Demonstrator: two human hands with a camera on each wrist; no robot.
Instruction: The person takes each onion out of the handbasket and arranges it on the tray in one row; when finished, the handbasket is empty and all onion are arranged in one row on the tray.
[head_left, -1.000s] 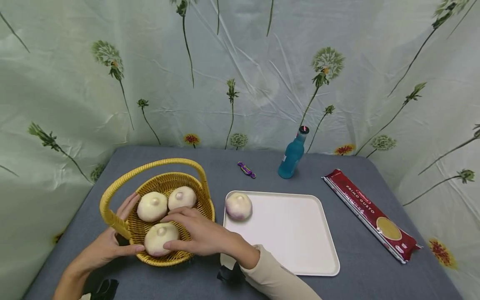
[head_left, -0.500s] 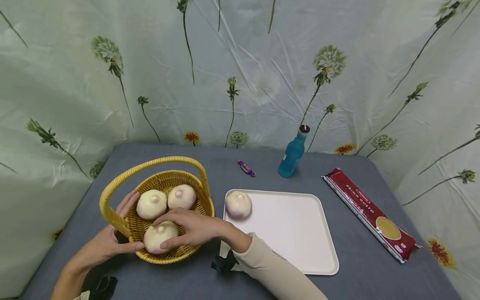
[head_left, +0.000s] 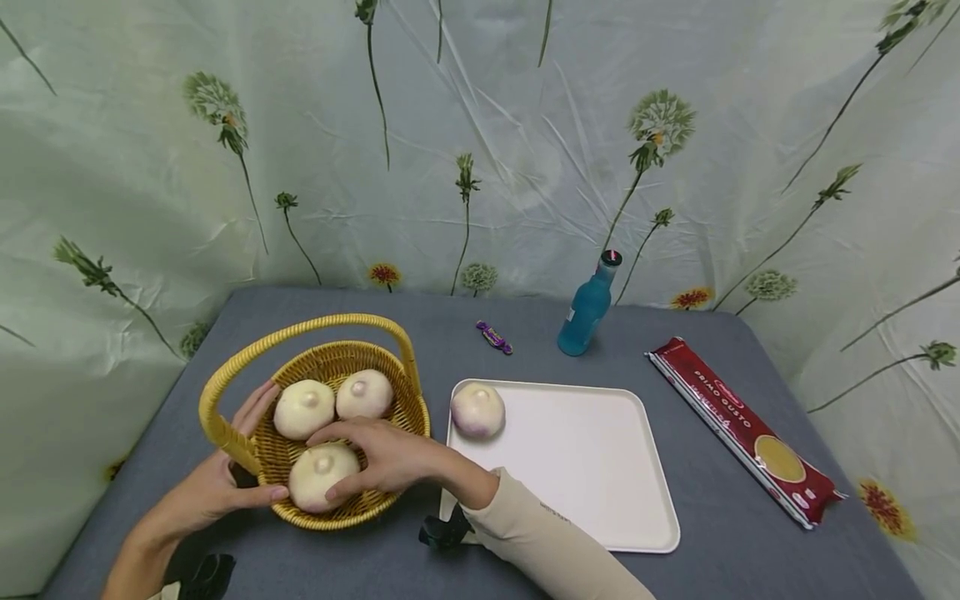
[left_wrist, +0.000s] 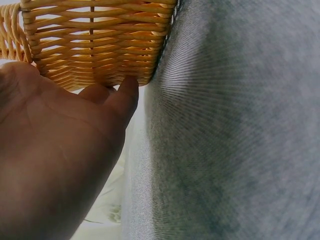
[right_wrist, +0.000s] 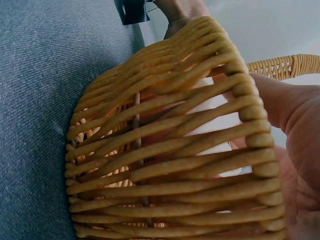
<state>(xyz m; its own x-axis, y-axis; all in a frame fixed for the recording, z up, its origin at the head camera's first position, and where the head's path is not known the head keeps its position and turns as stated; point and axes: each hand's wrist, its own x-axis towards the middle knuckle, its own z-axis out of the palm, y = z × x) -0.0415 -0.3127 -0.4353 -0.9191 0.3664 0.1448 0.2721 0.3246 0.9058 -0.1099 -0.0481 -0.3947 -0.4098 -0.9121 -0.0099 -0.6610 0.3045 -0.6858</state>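
Note:
A yellow wicker basket (head_left: 416, 408) with a tall handle stands at the left of the table, holding three white turnips with faint purple tints. My left hand (head_left: 206, 492) grips its left side, thumb at the near rim and fingers spread past the handle's base. In the left wrist view, fingers (left_wrist: 127, 97) press the woven wall from outside. My right hand (head_left: 386, 454) reaches over the right rim and holds the nearest turnip (head_left: 318, 475), thumb on its near side, fingers at its far side. The other turnips (head_left: 303, 410) (head_left: 364, 394) sit behind it. Wicker partly hides this hand in the right wrist view.
Right of the basket lies a white tray (head_left: 577, 467) with a turnip (head_left: 477, 410) at its far left corner. Behind are a wrapped purple candy (head_left: 494, 337) and a blue bottle (head_left: 585, 312). A red pasta packet (head_left: 742, 429) lies at the right.
My right hand has shifted slightly left and settled around the nearest turnip. My left hand stays on the basket, which has barely moved.

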